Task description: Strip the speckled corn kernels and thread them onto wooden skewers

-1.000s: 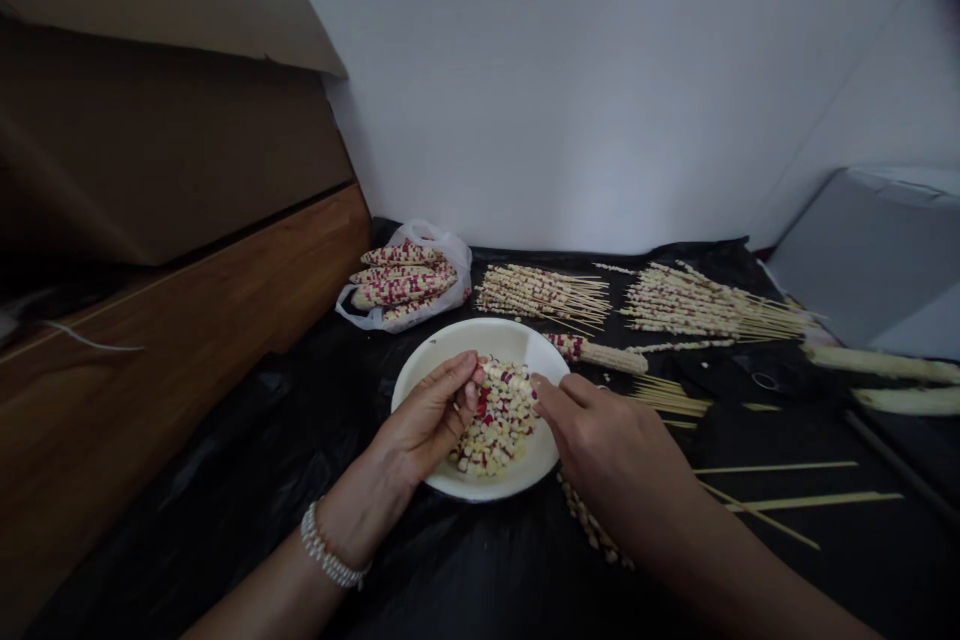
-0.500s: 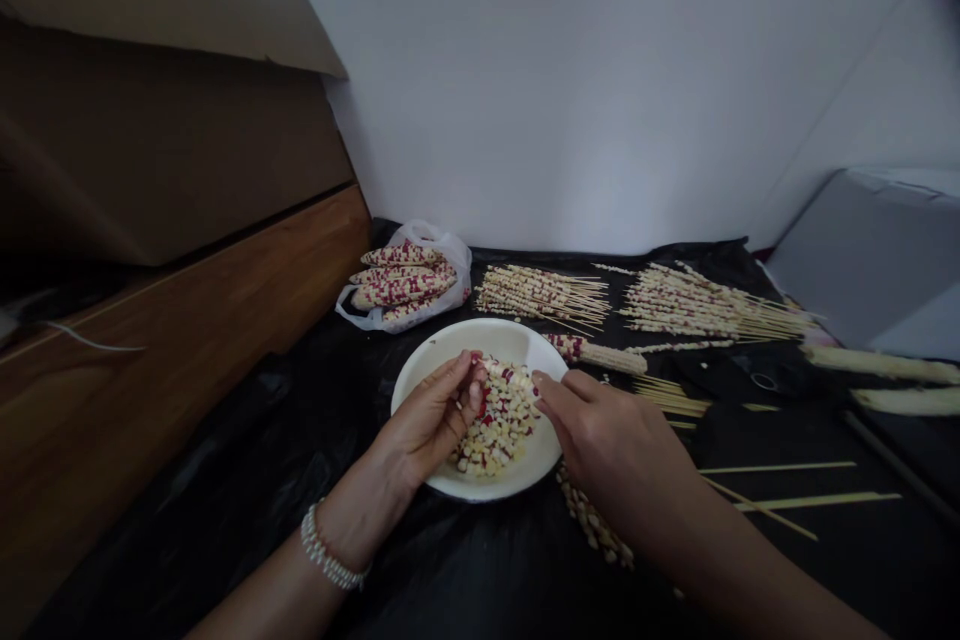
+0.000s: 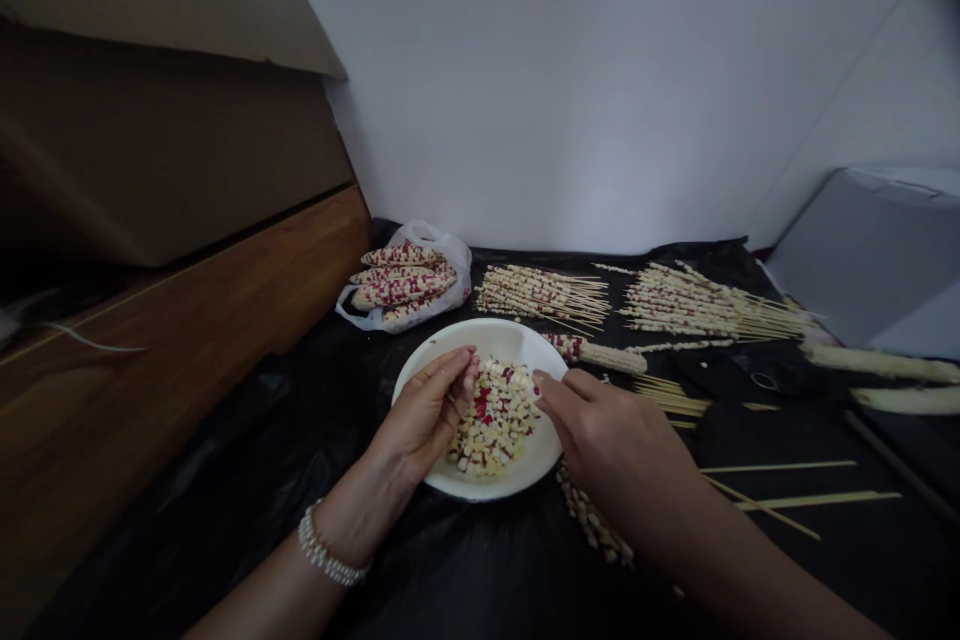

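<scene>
A white plate [image 3: 442, 350] on black plastic sheeting holds a heap of loose red and pale corn kernels [image 3: 495, 415]. My left hand [image 3: 424, 415], a bead bracelet on its wrist, rests over the plate's left side with its fingers curled together at the kernels. My right hand [image 3: 607, 430] lies at the plate's right rim with fingertips pinched toward the heap. Under my right forearm a skewer threaded with kernels [image 3: 592, 520] lies on the sheeting; whether the hand holds it is hidden.
A plastic bag of red-and-white corn cobs [image 3: 401, 285] lies behind the plate. Two piles of kernel-threaded skewers [image 3: 544, 292] [image 3: 705, 312] lie further back, a partly stripped cob [image 3: 600, 353] beside them. Bare skewers [image 3: 780, 485] lie to the right. Cardboard box and wood panel on the left.
My left hand's fingers have shifted slightly up and left over the kernels. My right hand has stayed almost still at the plate's right rim.
</scene>
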Demonstrator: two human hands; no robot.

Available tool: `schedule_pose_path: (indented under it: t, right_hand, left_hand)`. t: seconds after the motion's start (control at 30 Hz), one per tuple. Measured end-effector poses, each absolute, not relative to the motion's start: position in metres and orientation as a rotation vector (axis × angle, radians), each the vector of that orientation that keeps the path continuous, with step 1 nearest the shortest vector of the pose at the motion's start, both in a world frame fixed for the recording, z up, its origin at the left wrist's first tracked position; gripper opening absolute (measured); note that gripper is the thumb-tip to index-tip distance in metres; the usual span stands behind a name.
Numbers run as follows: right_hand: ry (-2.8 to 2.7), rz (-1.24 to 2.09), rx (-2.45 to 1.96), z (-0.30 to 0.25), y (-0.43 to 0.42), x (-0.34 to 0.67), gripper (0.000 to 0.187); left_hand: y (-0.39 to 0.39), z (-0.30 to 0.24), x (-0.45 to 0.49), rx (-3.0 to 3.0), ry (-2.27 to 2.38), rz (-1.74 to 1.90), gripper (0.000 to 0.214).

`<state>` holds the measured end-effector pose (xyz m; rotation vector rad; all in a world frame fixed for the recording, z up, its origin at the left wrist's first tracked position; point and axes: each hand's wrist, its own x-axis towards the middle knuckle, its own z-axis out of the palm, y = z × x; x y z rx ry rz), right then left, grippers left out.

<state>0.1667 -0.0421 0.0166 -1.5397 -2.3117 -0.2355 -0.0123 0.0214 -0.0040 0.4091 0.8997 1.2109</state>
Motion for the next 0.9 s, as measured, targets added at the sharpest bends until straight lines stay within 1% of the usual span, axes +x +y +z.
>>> schedule_pose_path:
  t: [0.2, 0.7, 0.9]
  right_hand:
    - [-2.304, -0.233, -1.546, 0.0182, -0.0421, 0.1678, 0.034]
    - [-2.348, -0.236, -1.569, 0.019, -0.0423, 0.1662, 0.031]
    - [-2.319, -0.262, -1.507, 0.0152, -0.0426, 0.166, 0.03]
  left_hand:
    - [0.0199, -0.0044, -0.015, 0.263, 0.796, 1.095, 0.013]
    - [0.0178, -0.0054, -0.0152, 0.271, 0.772, 1.081, 0.012]
    - [0.0181, -0.0056, -0.0144, 0.268, 0.789, 1.086, 0.011]
